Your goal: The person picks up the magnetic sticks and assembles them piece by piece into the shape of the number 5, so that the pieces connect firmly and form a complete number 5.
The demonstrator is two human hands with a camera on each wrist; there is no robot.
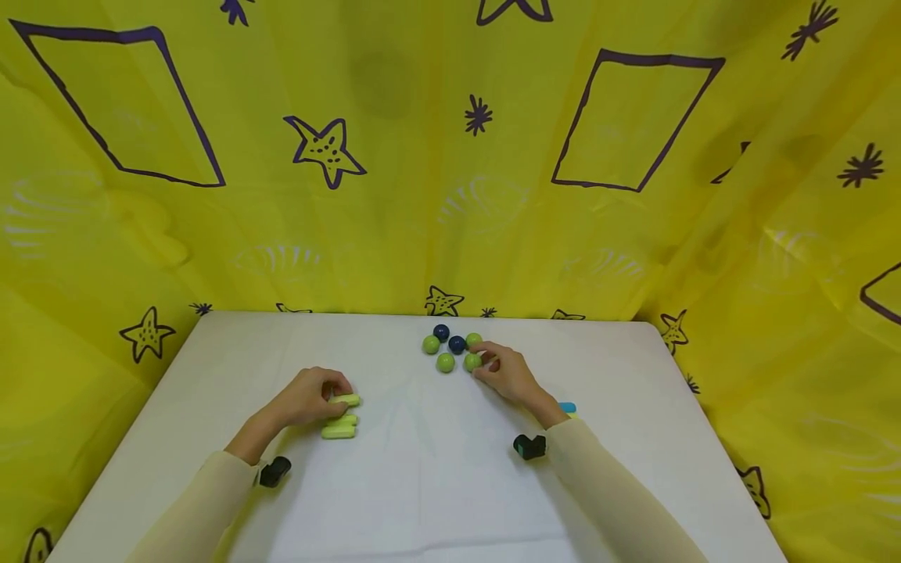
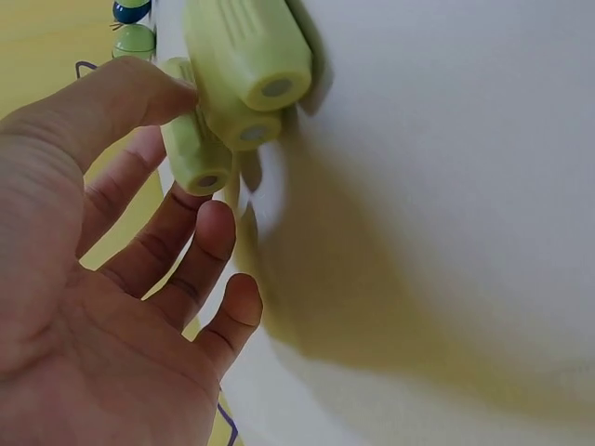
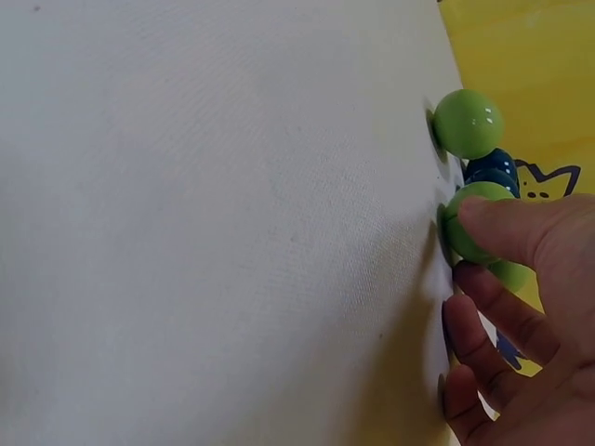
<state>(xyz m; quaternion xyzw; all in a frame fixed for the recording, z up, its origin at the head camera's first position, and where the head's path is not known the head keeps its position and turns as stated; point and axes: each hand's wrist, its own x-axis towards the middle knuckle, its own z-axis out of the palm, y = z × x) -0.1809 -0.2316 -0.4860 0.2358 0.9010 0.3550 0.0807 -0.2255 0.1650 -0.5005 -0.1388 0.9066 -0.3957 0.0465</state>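
Note:
My left hand (image 1: 307,397) pinches a yellow-green rod (image 1: 347,399) between thumb and fingers. Two more yellow-green rods (image 1: 339,432) lie beside it on the white table, nearer to me. In the left wrist view, the rods show grey round inserts in their ends, and the held rod (image 2: 197,153) is under the thumb. My right hand (image 1: 512,377) has thumb and fingers around a green ball (image 1: 472,362) on the table; its thumb presses that ball (image 3: 471,223) in the right wrist view. Beside it sit more green balls (image 1: 445,362) and two dark blue balls (image 1: 457,345).
A blue rod (image 1: 567,407) and a yellow-green piece lie partly hidden behind my right forearm. The white table (image 1: 422,485) meets a yellow patterned curtain (image 1: 394,219) at the back and sides. Dark wrist cameras (image 1: 529,446) sit on both sleeves.

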